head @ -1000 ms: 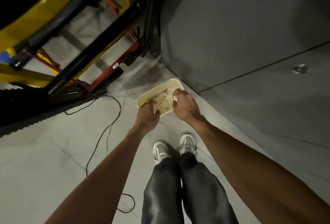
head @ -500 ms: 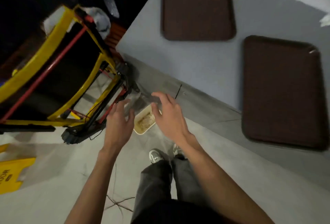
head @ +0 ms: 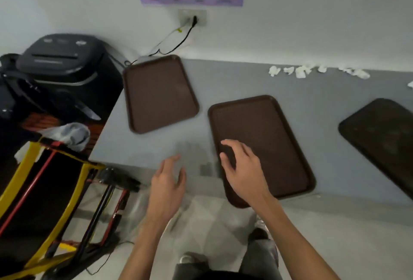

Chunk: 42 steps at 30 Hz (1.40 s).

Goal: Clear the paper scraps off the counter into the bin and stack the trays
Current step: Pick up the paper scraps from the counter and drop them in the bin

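Three brown trays lie flat on the grey counter. The left tray sits near the counter's left end, the middle tray overhangs the front edge a little, and a darker right tray is cut off by the frame. Several white paper scraps lie in a row along the wall at the back right. My left hand hovers at the counter's front edge with relaxed fingers, holding nothing. My right hand hangs over the near half of the middle tray, fingers loosely curved and empty. The bin is out of view.
A black appliance stands left of the counter. A yellow and red frame with a grey cloth on it stands on the floor at the left. Cables run from a wall socket behind the left tray.
My view has risen from the floor bin to the counter top. Both hands left the bin, let the scraps go and came up, now empty at the counter's edge and middle tray.
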Motion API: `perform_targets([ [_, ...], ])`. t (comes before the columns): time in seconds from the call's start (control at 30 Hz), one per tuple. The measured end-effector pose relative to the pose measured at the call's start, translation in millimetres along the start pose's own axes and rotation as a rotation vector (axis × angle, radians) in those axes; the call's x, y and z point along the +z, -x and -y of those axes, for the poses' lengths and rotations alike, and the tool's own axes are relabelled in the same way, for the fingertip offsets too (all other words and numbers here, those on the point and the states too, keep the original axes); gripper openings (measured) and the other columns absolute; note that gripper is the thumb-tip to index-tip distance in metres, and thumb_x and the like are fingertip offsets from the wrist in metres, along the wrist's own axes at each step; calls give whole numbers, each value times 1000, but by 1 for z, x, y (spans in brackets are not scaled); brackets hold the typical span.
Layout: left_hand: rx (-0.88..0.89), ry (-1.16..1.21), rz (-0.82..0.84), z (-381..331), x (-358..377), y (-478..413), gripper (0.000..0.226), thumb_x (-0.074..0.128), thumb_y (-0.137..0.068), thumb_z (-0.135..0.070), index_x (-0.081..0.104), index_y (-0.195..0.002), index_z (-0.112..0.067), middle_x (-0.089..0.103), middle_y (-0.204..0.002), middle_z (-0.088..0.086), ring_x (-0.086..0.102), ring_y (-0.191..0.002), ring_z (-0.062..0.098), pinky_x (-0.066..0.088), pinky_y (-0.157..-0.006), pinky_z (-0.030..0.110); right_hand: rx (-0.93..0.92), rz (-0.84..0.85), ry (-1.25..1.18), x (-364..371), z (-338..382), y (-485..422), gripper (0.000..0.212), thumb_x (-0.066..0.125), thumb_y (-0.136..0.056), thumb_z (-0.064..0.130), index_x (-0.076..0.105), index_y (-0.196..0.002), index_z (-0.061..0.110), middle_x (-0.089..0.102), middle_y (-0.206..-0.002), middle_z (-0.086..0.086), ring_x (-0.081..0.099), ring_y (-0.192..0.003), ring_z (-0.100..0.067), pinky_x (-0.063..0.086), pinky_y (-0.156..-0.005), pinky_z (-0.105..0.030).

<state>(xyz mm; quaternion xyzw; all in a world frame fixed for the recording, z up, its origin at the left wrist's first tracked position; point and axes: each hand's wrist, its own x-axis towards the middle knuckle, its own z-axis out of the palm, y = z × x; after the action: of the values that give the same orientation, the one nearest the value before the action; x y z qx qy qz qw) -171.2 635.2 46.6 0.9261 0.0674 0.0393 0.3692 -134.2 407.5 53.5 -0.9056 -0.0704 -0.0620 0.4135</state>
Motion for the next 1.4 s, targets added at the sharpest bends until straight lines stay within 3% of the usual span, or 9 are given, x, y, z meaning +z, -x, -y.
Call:
perform_targets([
  [0.17,48,35,29,-81,77,-59,37,63,-102,-23,59,-139,-21,64,-137,-8,61,-125,10,48,-108,30,116,7,79,-72,-85,-46,32,59,-106,35,59,-138,30,64,-137,5,61,-126,-17,54,-103,-36],
  [0.37,35,125,31,-171,160,-113,35,67,-99,-20,63,-133,-24,70,-127,-12,64,-120,2,49,-108,29,150,50,201,-123,-187,-141,34,61,-103,24,59,-137,22,68,-125,-12,70,-104,-37,56,-89,-44],
  [0.7,-89,302,61,-217,204,-163,24,68,-100,-15,69,-122,-26,78,-100,-17,68,-102,-10,45,-87,1,172,248,429,-117,-274,-352,61,56,-92,5,41,-150,19,36,-154,-19,52,-131,-47,51,-101,-51],
  [0.87,-89,311,67,-212,204,-164,21,68,-100,-19,68,-117,-31,78,-97,-20,71,-103,-5,52,-91,18,116,447,506,-87,-321,-385,68,52,-93,3,37,-158,18,21,-165,-16,34,-148,-42,45,-113,-54],
  [1.0,-103,322,80,-210,207,-163,20,69,-99,-16,69,-113,-31,79,-94,-17,72,-103,-1,54,-94,31,7,407,614,-76,-318,-372,43,47,-96,-8,53,-139,-4,48,-144,-23,48,-136,-40,49,-110,-50],
  [1.1,-128,336,89,-210,212,-165,22,67,-99,-13,70,-111,-31,79,-94,-14,73,-101,1,55,-98,35,-47,322,569,-78,-311,-340,36,52,-90,-18,64,-121,-4,65,-120,-23,62,-118,-40,53,-97,-46],
  [1.2,-142,347,100,-214,218,-169,22,65,-99,-12,71,-110,-30,79,-95,-13,73,-100,3,56,-99,39,85,294,414,-97,-310,-302,18,59,-94,-4,73,-97,6,74,-101,-17,72,-98,-36,55,-84,-38],
  [1.33,-143,342,89,-229,227,-174,17,63,-103,-23,70,-113,-33,78,-102,-18,71,-103,-1,56,-100,35,275,156,-30,-140,-269,-239,9,78,-92,12,76,-94,20,80,-92,6,71,-79,2,51,-83,-10],
  [1.4,-159,384,100,-236,235,-175,16,58,-106,-30,70,-115,-35,77,-107,-17,71,-104,1,56,-100,38,298,166,-209,-162,-239,-207,18,85,-86,16,71,-95,23,80,-92,11,71,-81,7,49,-81,-6],
])
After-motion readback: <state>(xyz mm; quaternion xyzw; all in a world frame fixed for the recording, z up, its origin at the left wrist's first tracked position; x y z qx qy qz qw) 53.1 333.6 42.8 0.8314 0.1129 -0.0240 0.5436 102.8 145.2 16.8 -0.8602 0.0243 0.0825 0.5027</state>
